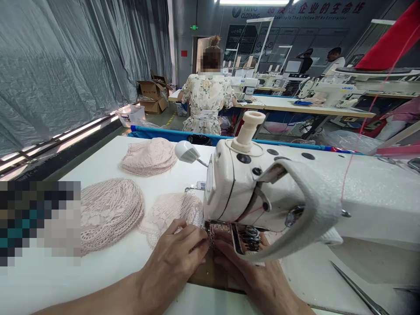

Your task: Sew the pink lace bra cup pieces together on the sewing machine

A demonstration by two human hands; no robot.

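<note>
At the needle of a white sewing machine [226, 188], a pale pink lace piece [170, 212] lies partly under the machine head. My left hand [180, 249] has curled fingers closed on the lace edge, just left of the presser foot. Close by on the right, my right hand [252, 271] reaches beneath the machine head with its fingers together against the lace; the thread guard and hanging strap hide part of it. The presser foot itself is mostly hidden by metal parts and fingers.
Pink lace stacks lie to the left, one nearer [113, 214] and one farther [149, 156]. Pointed metal scissors [357, 286] rest at lower right. A white lamp [187, 151] juts from the machine head. Ahead, a person in a floral dress [205, 103] sits at another table.
</note>
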